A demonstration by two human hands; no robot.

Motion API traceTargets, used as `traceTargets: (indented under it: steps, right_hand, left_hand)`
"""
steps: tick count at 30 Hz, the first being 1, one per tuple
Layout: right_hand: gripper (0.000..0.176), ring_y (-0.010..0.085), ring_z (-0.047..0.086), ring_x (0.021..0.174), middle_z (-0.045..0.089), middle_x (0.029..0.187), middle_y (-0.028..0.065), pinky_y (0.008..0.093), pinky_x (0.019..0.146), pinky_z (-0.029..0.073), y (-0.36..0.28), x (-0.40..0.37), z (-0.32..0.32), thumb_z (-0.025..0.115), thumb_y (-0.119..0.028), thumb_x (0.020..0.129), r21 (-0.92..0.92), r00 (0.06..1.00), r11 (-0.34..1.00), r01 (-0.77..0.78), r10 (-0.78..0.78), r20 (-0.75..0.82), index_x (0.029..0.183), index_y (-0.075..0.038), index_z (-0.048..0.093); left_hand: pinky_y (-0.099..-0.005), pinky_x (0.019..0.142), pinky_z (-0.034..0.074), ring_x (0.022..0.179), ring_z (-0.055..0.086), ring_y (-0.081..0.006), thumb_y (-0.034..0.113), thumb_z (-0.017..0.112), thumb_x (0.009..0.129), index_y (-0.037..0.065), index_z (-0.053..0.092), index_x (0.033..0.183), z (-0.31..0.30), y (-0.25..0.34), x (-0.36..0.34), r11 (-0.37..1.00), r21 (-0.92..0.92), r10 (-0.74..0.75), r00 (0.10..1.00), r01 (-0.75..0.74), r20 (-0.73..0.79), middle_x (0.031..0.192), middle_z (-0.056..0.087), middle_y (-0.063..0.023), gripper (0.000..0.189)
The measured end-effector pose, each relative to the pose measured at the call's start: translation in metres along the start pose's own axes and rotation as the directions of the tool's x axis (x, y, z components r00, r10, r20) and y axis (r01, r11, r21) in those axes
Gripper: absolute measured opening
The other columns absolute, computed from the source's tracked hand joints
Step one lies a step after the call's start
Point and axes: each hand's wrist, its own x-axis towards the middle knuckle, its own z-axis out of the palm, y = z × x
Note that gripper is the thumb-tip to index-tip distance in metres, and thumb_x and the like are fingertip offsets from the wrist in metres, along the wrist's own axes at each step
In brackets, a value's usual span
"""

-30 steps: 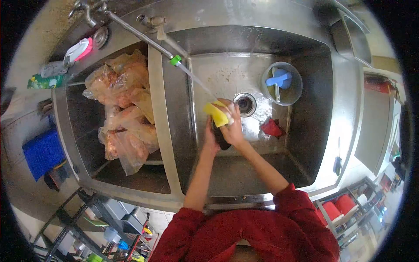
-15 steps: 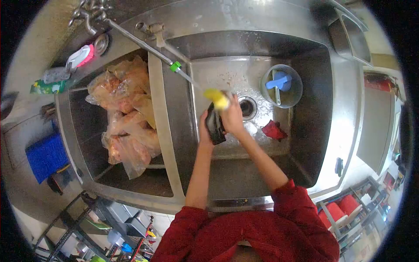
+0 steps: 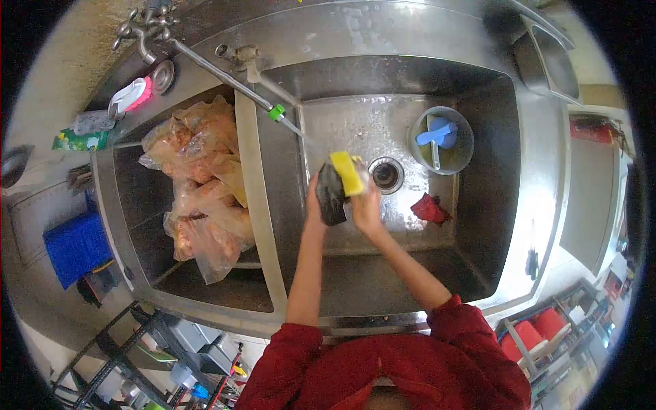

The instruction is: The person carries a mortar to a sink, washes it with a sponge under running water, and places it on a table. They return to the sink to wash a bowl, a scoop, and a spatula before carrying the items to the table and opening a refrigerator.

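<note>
Over the sink basin (image 3: 328, 123), my left hand (image 3: 313, 203) grips the left side of a dark, wet, box-like object (image 3: 331, 198); its exact kind is hard to make out. My right hand (image 3: 367, 208) is closed on a yellow sponge (image 3: 348, 173), which lies against the object's upper right side. Water runs from the long tap spout (image 3: 225, 76) with a green ring, falling just above the object. The drain (image 3: 387, 175) is right of my right hand. A crumpled red cloth (image 3: 430, 209) lies on the basin floor.
A clear tub (image 3: 418, 130) holding blue and white utensils stands at the basin's back right. Across the divider (image 3: 258, 205), the left basin contains bags of raw meat (image 3: 195, 157). A pink-bristled brush (image 3: 131, 97) lies on the left ledge.
The sponge has turned from a blurred tilt near the object's top to lying along its right side. My hands have shifted slightly, and the view has moved a little.
</note>
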Motion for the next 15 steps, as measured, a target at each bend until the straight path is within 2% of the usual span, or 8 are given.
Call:
traceTargets:
  steps: [2, 4, 6, 7, 10, 11, 13, 15]
  right_hand:
    - [0.037, 0.0403, 0.047, 0.101, 0.046, 0.118, 0.0185, 0.0428, 0.084, 0.041, -0.004, -0.008, 0.005, 0.054, -0.003, 0.068, -0.261, 0.984, 0.958, 0.119, -0.149, -0.098, 0.105, -0.004, 0.054]
    - [0.045, 0.0413, 0.044, 0.104, 0.039, 0.124, 0.0193, 0.0420, 0.086, 0.041, -0.005, 0.013, 0.002, 0.057, 0.000, 0.062, -0.518, 0.928, 0.774, 0.363, -0.354, 0.121, 0.106, -0.003, 0.053]
    - [0.035, 0.0386, 0.047, 0.104, 0.041, 0.121, 0.0224, 0.0422, 0.083, 0.043, -0.003, 0.038, 0.015, 0.056, -0.005, 0.066, -0.536, 0.954, 0.789, 0.301, -0.251, 0.167, 0.101, 0.000, 0.055]
    - [0.035, 0.0371, 0.044, 0.104, 0.047, 0.112, 0.0238, 0.0426, 0.089, 0.037, -0.004, 0.056, 0.020, 0.056, -0.016, 0.073, -0.518, 0.975, 0.854, 0.044, 0.077, 0.210, 0.105, -0.003, 0.054]
    - [0.030, 0.0387, 0.045, 0.100, 0.048, 0.103, 0.0283, 0.0434, 0.083, 0.037, 0.022, 0.092, 0.029, 0.049, -0.019, 0.079, -0.142, 0.863, 0.960, -0.241, 0.279, 0.422, 0.106, -0.007, 0.055]
    - [0.030, 0.0387, 0.045, 0.100, 0.048, 0.103, 0.0283, 0.0434, 0.083, 0.037, 0.020, 0.089, 0.030, 0.049, -0.019, 0.079, -0.141, 0.866, 0.962, -0.235, 0.273, 0.418, 0.106, -0.007, 0.055]
    - [0.035, 0.0373, 0.041, 0.105, 0.048, 0.106, 0.0226, 0.0427, 0.084, 0.035, 0.012, 0.062, 0.034, 0.052, -0.014, 0.075, -0.254, 0.985, 0.956, 0.149, -0.167, -0.051, 0.109, -0.017, 0.055]
    - [0.040, 0.0369, 0.038, 0.108, 0.046, 0.110, 0.0189, 0.0427, 0.086, 0.034, -0.012, 0.032, 0.029, 0.054, -0.012, 0.071, -0.367, 0.992, 0.921, 0.128, -0.128, 0.024, 0.110, -0.020, 0.055]
  left_hand:
    - [-0.0356, 0.080, 0.046, 0.088, 0.057, -0.0209, 0.041, 0.038, 0.085, 0.006, 0.049, 0.111, -0.012, 0.005, 0.009, 0.994, -0.015, -0.107, 0.989, 0.106, -0.100, 0.101, 0.058, -0.0098, 0.046]
    - [-0.0355, 0.083, 0.045, 0.089, 0.058, -0.0224, 0.042, 0.040, 0.084, 0.006, 0.049, 0.110, -0.023, 0.005, 0.016, 0.993, -0.080, -0.080, 0.996, 0.083, 0.036, 0.098, 0.059, -0.0101, 0.045]
    - [-0.0328, 0.079, 0.047, 0.084, 0.059, -0.0221, 0.040, 0.043, 0.083, 0.005, 0.050, 0.108, -0.010, 0.011, 0.016, 0.996, -0.073, -0.050, 0.997, 0.046, -0.061, 0.096, 0.059, -0.0100, 0.044]
    - [-0.0309, 0.076, 0.048, 0.083, 0.059, -0.0219, 0.040, 0.044, 0.083, 0.005, 0.050, 0.108, -0.013, 0.014, 0.019, 0.997, 0.006, -0.075, 0.996, 0.075, 0.046, 0.096, 0.059, -0.0098, 0.043]
    - [-0.0269, 0.068, 0.051, 0.080, 0.059, -0.0219, 0.042, 0.046, 0.082, 0.007, 0.050, 0.109, -0.029, 0.018, 0.039, 0.990, 0.078, -0.136, 0.906, 0.114, 0.400, 0.095, 0.059, -0.0082, 0.044]
    - [-0.0288, 0.069, 0.050, 0.080, 0.059, -0.0221, 0.045, 0.046, 0.082, 0.008, 0.050, 0.109, -0.020, 0.016, 0.042, 0.999, -0.032, 0.003, 0.965, 0.006, 0.261, 0.095, 0.059, -0.0080, 0.046]
    - [-0.0342, 0.074, 0.048, 0.081, 0.059, -0.0227, 0.050, 0.044, 0.082, 0.008, 0.052, 0.107, 0.005, 0.018, 0.037, 0.978, -0.172, 0.137, 0.983, -0.115, 0.123, 0.095, 0.059, -0.0076, 0.049]
    - [-0.0342, 0.077, 0.047, 0.085, 0.057, -0.0222, 0.046, 0.042, 0.084, 0.008, 0.050, 0.108, -0.006, 0.017, 0.044, 0.986, -0.153, 0.076, 0.994, -0.064, 0.078, 0.099, 0.058, -0.0069, 0.045]
